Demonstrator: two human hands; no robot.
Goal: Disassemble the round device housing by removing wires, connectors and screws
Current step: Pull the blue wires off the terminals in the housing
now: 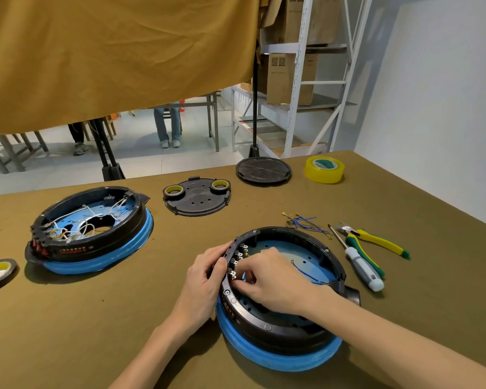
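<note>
Black housing [278, 329] rim gripped by left hand [205, 279]; right hand [270, 279] fingers pinch a connector [233, 275] inside.

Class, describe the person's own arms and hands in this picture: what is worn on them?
Both forearms are bare, with no sleeves in view. The left hand and right hand wear no gloves; no watch, ring or bracelet shows on either.

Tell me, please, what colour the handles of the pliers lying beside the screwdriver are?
Yellow with green tips and edging, on the pliers right of the round housing; seen in the head view.
</note>
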